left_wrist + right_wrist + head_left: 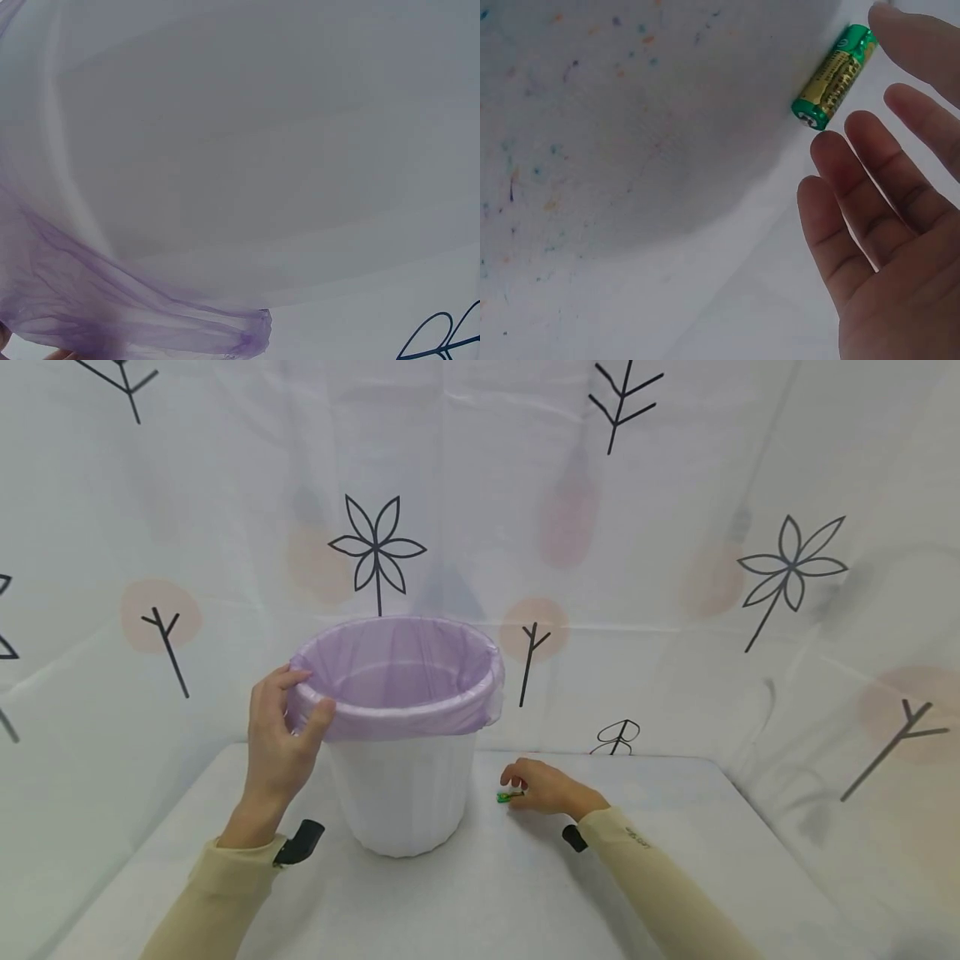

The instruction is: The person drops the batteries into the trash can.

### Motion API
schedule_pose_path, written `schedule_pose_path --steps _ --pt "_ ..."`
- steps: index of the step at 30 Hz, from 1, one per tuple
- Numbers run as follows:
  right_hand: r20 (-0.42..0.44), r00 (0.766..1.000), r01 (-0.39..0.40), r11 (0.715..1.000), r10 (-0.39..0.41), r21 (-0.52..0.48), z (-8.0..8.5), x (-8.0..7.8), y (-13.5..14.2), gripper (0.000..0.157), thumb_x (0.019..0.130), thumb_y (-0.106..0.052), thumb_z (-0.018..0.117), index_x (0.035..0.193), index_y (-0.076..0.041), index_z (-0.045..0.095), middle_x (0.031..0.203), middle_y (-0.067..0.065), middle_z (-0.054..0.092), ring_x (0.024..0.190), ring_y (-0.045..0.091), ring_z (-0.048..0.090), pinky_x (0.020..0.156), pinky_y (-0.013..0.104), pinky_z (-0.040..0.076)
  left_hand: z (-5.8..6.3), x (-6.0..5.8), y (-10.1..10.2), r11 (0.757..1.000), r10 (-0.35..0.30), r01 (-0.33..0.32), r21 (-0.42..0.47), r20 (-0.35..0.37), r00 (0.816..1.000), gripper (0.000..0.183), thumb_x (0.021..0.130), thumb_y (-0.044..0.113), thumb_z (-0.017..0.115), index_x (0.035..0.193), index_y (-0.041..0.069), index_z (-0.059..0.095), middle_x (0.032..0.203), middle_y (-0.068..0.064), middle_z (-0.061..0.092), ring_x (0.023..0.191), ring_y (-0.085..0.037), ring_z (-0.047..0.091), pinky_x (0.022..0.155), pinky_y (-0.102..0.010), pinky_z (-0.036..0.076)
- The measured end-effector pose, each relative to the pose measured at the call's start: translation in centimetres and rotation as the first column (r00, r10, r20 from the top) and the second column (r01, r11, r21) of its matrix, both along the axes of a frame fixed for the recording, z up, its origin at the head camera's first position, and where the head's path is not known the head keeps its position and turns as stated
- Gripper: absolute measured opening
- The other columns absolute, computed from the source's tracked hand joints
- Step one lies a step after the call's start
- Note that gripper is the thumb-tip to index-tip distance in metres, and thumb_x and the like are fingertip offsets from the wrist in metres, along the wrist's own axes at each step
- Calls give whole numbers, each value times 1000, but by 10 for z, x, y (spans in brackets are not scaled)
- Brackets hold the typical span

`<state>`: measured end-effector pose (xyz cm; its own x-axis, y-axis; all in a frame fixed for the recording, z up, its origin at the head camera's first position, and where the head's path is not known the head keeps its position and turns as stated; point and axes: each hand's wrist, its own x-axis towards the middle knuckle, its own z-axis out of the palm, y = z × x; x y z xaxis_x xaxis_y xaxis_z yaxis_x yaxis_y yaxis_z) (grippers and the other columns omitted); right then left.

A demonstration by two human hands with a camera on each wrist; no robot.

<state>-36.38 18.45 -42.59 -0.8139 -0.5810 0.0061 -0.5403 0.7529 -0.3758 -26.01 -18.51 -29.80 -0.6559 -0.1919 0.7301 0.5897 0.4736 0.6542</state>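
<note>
A white trash bin (401, 793) stands upright on the table, lined with a thin purple trash bag (420, 720) folded over its rim. My left hand (281, 735) grips the rim at the left, fingers over the edge and thumb on the bag's outer fold. In the left wrist view the bag's loose hem (150, 315) hangs along the bin's white wall; only bits of fingertips show below it. A green and gold battery (836, 75) lies on the table right of the bin. Beside it, my right hand (892, 202) has its fingers spread and loosely bent, thumb tip near one end.
A white cloth (525, 893) covers the table. Behind and at the sides hangs a pale curtain (465, 527) with drawn flowers and twigs. Dark wrist cameras (302, 842) sit on both forearms. Coloured specks dot the pale surface in the right wrist view.
</note>
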Motion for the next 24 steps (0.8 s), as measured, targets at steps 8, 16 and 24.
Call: schedule_pose_path --steps 8,16,24 --pt "24 1000 9 1000 -9 5 -6 -4 -3 29 81 -19 74 108 -14 64 95 -1 57 89 15 52 81 37 44 0 0 0 1000 -4 4 0 0 1000 50 84 27 64 127 4 49 136 -14 38 113 -29 42 87 -60 40" --pt "37 998 -47 998 48 -31 -9 -1 -4 20 82 -11 73 100 -11 64 84 -4 55 80 14 49 75 34 43 -1 0 0 1000 -5 5 1 3 1000 50 84 26 63 127 5 49 136 -13 38 112 -30 42 87 -60 40" --pt "67 996 -52 998 55 -44 -10 0 -5 19 84 -9 70 101 -12 64 80 -6 54 76 12 50 70 30 43 -1 0 0 1000 -4 4 -5 -5 1000 51 84 28 64 127 5 50 136 -14 38 112 -30 42 87 -60 40"
